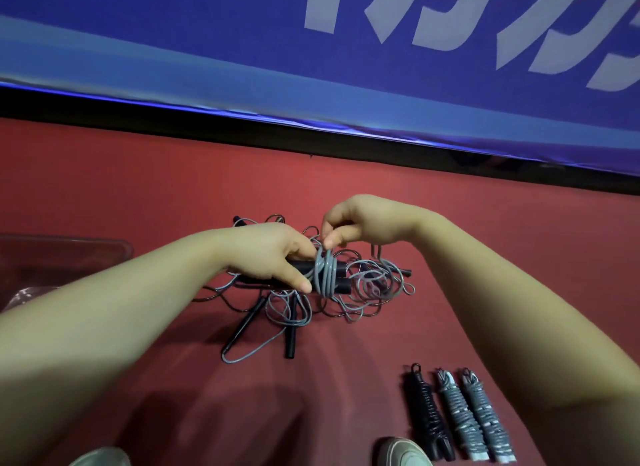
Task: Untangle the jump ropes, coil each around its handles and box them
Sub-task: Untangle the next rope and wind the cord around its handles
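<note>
Red floor (485,257) below a blue banner (207,49), left hand (266,254) grips paired black handles (341,287), right hand (356,219) pinches grey rope (327,271) looped round them, above the mid-floor tangle (374,285), three coiled ropes (460,417) near-right, clear box (69,254) left.

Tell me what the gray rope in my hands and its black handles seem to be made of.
The gray rope is likely PVC or vinyl-coated cord: smooth, slightly glossy, holding springy loops. The black handles are probably matte foam or rubber; no shine shows, so uncertain.
</note>
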`<state>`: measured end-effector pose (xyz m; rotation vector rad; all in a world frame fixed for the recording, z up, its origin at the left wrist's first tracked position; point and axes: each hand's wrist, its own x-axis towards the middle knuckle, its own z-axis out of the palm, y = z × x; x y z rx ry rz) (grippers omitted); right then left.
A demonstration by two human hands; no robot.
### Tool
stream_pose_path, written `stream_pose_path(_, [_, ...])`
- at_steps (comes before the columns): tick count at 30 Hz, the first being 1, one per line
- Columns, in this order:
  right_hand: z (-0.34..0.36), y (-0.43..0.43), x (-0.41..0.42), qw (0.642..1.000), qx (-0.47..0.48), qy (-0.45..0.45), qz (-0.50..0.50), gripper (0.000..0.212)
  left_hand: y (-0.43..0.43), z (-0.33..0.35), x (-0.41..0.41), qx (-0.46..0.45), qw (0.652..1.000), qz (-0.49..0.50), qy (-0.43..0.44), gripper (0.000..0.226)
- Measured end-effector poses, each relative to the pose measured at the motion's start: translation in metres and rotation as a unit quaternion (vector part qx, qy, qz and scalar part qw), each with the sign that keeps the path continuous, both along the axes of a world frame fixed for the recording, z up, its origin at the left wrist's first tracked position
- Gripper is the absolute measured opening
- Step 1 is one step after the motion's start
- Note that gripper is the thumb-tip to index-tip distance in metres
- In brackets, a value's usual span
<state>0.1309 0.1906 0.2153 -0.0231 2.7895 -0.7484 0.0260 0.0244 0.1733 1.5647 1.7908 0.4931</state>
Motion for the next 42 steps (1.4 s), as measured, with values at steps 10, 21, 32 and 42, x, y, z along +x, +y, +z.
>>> stream_pose_path(10, [-0.018,0.003,0.0,0.959,0.211,0.186,-0.021,0.036,-0.003,0.006,-0.015,0.011,0.994,0.063,-0.088,0.027])
stream_pose_path(21, [-0.021,-0.01,-0.001,0.975,-0.104,0.132,-0.147,0.047,0.004,0.023,-0.002,0.023,0.998,-0.015,0.052,0.016])
stream_pose_path(32, [-0.038,0.003,-0.005,0.804,-0.564,0.097,-0.159,0.02,-0.002,0.057,-0.001,0.188,0.953,0.112,-0.208,0.044])
stream_pose_path(42, [-0.046,-0.017,-0.026,0.903,-0.336,0.18,-0.198,0.029,0.001,0.055,-0.015,0.244,0.888,0.253,-0.295,0.031])
